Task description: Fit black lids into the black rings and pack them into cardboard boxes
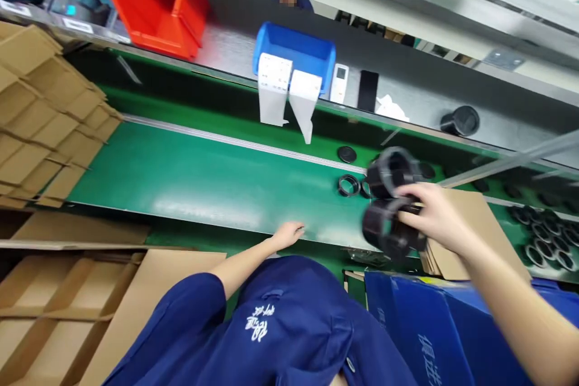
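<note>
My right hand (434, 214) grips black plastic cylinders (391, 172), at least two, one above the other, over the right part of the green work surface (217, 175). They are hollow with wide open ends and blurred by motion. Behind them, black rings (348, 185) lie on the green surface, one partly hidden, near a flat black disc (347, 154). At the front edge of this surface is my left hand (288, 235), its fingers curled together. A small dark spot shows at its fingertips; whether it is an object or a shadow is unclear.
On the shelf are a red bin (158, 6), a blue bin (296, 48) with paper strips, a white remote (339, 82), a phone (368, 90) and a black cylinder (460, 120). Cardboard dividers (40, 120) stand left; a blue box (416, 319) and several rings (547, 238) are right.
</note>
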Demonstrator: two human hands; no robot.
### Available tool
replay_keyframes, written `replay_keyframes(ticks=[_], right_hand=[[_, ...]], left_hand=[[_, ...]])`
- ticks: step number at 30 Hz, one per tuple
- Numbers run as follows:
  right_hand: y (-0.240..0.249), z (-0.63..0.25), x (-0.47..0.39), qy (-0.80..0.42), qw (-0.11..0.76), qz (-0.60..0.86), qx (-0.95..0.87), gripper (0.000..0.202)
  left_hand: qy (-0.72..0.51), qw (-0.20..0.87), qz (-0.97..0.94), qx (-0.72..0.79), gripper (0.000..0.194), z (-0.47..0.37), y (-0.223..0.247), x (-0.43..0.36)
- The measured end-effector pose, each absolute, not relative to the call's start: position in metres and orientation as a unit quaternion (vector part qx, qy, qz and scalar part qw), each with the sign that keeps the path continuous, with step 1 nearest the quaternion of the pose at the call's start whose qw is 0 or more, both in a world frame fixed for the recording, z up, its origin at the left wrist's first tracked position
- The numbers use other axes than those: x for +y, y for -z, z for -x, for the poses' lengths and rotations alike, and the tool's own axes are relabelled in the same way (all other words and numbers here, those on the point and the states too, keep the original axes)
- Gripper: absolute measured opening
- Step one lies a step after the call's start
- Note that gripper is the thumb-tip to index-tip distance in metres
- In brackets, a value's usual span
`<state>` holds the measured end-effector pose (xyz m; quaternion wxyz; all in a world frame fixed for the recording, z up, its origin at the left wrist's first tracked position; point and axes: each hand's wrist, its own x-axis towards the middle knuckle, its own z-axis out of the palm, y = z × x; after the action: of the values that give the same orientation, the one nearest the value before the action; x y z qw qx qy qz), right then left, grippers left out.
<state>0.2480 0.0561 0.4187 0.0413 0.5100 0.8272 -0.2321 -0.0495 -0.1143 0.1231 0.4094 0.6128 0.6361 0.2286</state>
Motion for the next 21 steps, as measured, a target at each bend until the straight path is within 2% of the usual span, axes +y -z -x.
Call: replay_keyframes(ticks=[1,2,6,11,15,19,21], right_hand=[[-0.405,-0.200,0.057,0.213,0.046,-0.484,0.848,0.047],[-0.387,-0.149,0.056,0.208,0.093,-0.456,0.860,0.044],[-0.293,0.035,0.041,0.229,0.163,-0.425,0.860,0.049],[-0.212,0.157,0.013,0.245,0.180,-0.391,0.869,0.042],[-0.200,0.196,0.007,0.263,0.161,-0.373,0.875,0.039],[-0.219,0.192,0.022,0.284,0.116,-0.362,0.880,0.047],[-0.238,0.169,0.041,0.284,0.085,-0.324,0.898,0.030]], left_hand=[[-0.241,0.412,-0.592,0.649,0.037,0.062,-0.121,-0.122],[-0.253,0.413,-0.570,0.664,0.037,0.075,-0.118,-0.131],[-0.290,0.405,-0.465,0.732,0.041,0.132,-0.108,-0.187],[-0.287,0.372,-0.333,0.818,0.053,0.196,-0.104,-0.276],[-0.326,0.374,-0.190,0.847,0.060,0.217,-0.108,-0.317],[-0.314,0.416,-0.175,0.835,0.065,0.215,-0.115,-0.291],[-0.293,0.446,-0.224,0.816,0.063,0.209,-0.120,-0.253]])
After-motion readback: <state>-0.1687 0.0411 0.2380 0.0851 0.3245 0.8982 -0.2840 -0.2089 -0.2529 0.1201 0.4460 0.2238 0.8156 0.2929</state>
